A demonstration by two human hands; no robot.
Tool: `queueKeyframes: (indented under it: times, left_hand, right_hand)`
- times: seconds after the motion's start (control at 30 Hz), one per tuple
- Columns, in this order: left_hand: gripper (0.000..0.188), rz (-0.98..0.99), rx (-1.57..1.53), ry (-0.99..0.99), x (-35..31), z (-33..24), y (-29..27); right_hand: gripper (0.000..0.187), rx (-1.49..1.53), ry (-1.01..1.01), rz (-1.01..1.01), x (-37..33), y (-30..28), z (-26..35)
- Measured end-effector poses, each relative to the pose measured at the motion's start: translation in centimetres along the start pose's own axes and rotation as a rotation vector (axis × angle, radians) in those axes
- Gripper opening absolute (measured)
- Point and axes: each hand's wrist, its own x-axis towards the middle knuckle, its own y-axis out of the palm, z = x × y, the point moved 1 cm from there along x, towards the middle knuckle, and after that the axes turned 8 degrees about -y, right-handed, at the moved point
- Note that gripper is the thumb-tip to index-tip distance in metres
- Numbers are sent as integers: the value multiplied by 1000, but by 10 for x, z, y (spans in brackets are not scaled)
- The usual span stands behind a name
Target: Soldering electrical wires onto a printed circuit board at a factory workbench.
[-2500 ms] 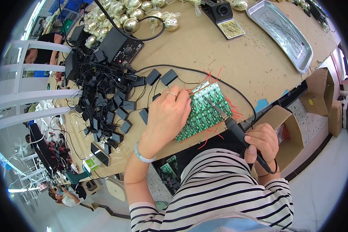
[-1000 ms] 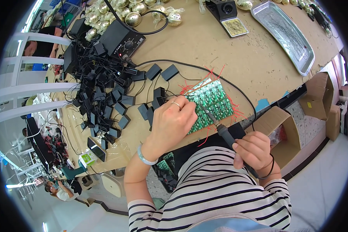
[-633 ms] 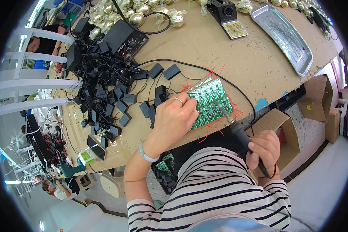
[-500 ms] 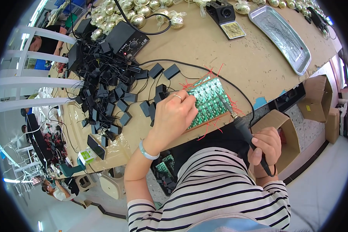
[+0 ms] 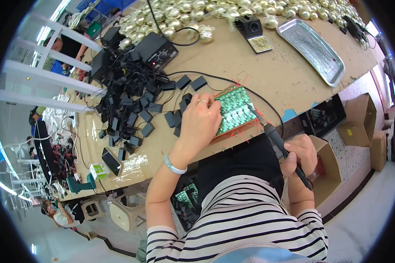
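Observation:
My right hand (image 5: 302,155) is wrapped round the dark handle of a soldering iron (image 5: 276,139). The iron slants up and left, its tip over the right part of a green circuit board panel (image 5: 236,108); whether it touches cannot be told. Thin red wires (image 5: 238,133) stick out round the panel, which lies at the table's near edge. At the panel's left side, my left hand (image 5: 199,117) has its fingers bent and pinched together; what is between them is hidden. Small black box-shaped cases (image 5: 199,83) with black leads lie just beyond this hand.
A heap of black cases (image 5: 131,101) lies left, beside a black control box (image 5: 156,50) with a dial. Farther back are an iron stand (image 5: 250,27), a metal tray (image 5: 311,50) and many gold balls (image 5: 175,17). The iron's cable crosses the table. Cardboard boxes (image 5: 357,116) stand right.
The view has shifted, so the table things sit a little differently. Both hands stay by the panel, the iron still in the right hand with its tip over the panel's right part.

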Motion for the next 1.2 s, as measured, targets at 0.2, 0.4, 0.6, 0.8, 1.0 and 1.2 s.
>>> queueKeyframes:
  times: [0.2,0.4,0.6,0.8,1.0,1.2]
  left_hand:
    - [31,-362,-66,-289,-27,13,-47]
    - [49,-735,704,-854,-124,151,-74]
    - [17,-555,-96,-831,-130,160,-56]
    - [9,-551,-350,-661,-129,117,-43]
    - [12,-764,-1169,-847,-119,128,-22]
    - [15,-789,-1508,-972,-119,143,-6]
  right_hand:
    - [13,-45,38,-102,-5,7,0]
    - [16,-36,19,-122,2,30,-17]
    - [18,25,-36,-87,17,44,-14]
    - [15,55,15,-18,27,50,9]
    - [13,57,-27,47,18,38,9]
    - [9,-14,12,98,23,18,3]
